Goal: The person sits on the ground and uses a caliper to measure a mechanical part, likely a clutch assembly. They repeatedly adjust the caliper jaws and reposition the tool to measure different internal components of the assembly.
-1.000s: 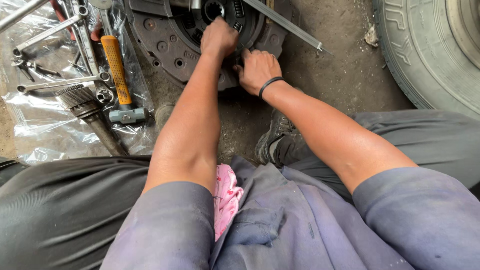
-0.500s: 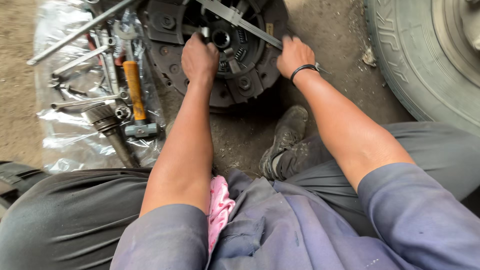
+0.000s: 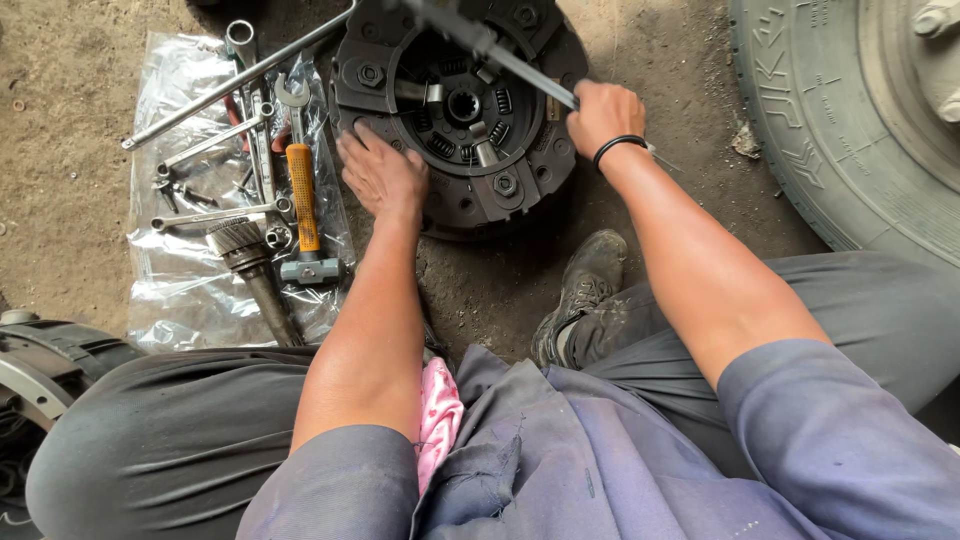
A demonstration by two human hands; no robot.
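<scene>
A round dark clutch pressure plate with springs, bolts and a splined centre hole lies on the dirt floor in front of me. My left hand rests flat, fingers spread, on its lower left rim. My right hand is closed around the end of a long metal bar that slants across the top of the plate. A black band circles my right wrist.
A clear plastic sheet at the left holds several wrenches, an orange-handled hammer and a splined shaft. A large tyre stands at the right. My shoe sits below the plate. A round metal part lies at the lower left.
My left hand has slid from the plate's centre down to its lower left rim. My right hand now grips the bar's end. The view has shifted, showing more of the plate.
</scene>
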